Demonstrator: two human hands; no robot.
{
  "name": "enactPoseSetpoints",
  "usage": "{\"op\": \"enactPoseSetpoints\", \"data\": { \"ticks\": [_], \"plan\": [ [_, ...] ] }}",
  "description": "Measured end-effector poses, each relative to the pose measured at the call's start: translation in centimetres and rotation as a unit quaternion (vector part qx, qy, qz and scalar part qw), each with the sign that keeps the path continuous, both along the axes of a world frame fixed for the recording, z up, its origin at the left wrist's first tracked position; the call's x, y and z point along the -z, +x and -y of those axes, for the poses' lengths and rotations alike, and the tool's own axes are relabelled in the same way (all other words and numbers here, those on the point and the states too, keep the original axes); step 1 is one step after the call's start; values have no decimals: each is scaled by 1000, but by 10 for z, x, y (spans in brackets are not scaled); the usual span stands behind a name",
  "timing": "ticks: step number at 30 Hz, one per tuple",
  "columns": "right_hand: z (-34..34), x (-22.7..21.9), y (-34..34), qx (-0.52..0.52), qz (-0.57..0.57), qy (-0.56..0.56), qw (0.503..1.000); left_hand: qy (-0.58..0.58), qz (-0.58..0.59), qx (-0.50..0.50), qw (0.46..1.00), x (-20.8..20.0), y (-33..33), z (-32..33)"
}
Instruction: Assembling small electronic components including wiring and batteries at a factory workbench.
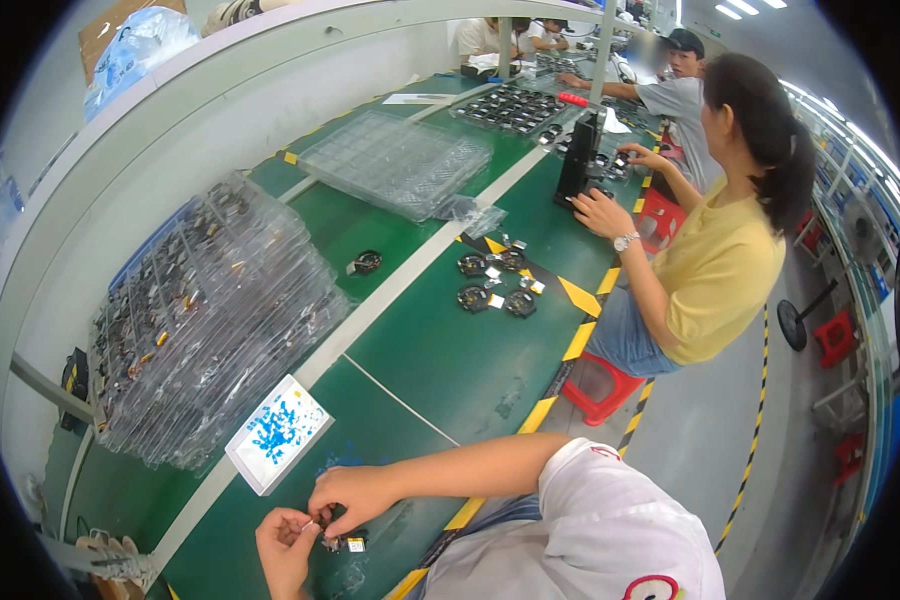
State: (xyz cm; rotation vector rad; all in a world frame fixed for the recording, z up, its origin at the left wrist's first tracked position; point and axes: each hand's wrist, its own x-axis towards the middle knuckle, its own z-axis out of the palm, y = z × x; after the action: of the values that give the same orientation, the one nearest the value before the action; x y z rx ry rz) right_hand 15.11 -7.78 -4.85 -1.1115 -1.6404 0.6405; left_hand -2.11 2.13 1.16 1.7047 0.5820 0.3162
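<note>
Left hand: the left hand (286, 545) is held low over the near edge of the green tabletop (440, 350), fingers curled and pinched on a small pale piece that is too tiny to be named.
Right hand: the right hand (353, 497) is brought down from the right, touching the left one, its fingertips pressed together on the same small black component (322, 522).
Component: it is held between both hands just above the tabletop; a further small black part with a pale tab (348, 543) is seen lying just beside them on the near edge.
Step in hand: a fine fitting or peeling action on the component is judged to be under way, both hands being closed on it.
Next move: a steady two-handed pinch and a small, careful pull or press are judged to be called for.
White card: a white card with blue blotches (276, 433) is laid just beyond the hands, on the pale strip along the tabletop.
Trays: a tall stack of clear plastic trays (210, 320) is set along the left edge, more clear trays (395, 160) farther off.
Loose parts: round black parts (490, 285) are scattered mid-tabletop.
Co-worker: a person in a yellow shirt (715, 270) is seated at the right edge, on a red stool (600, 385).
</note>
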Motion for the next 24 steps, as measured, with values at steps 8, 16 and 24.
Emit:
{"op": "enactPoseSetpoints", "data": {
  "ticks": [8,16,24],
  "plan": [
    [3,1,-5,9,-55,-41,998,-53,82,-84,992,14,10,14],
    [5,-9,1,39,-192,-79,977,-164,73,-77,981,11,15,18],
    [5,-12,-4,61,-228,-103,966,-113,87,-109,984,20,7,7]
  ]
}}
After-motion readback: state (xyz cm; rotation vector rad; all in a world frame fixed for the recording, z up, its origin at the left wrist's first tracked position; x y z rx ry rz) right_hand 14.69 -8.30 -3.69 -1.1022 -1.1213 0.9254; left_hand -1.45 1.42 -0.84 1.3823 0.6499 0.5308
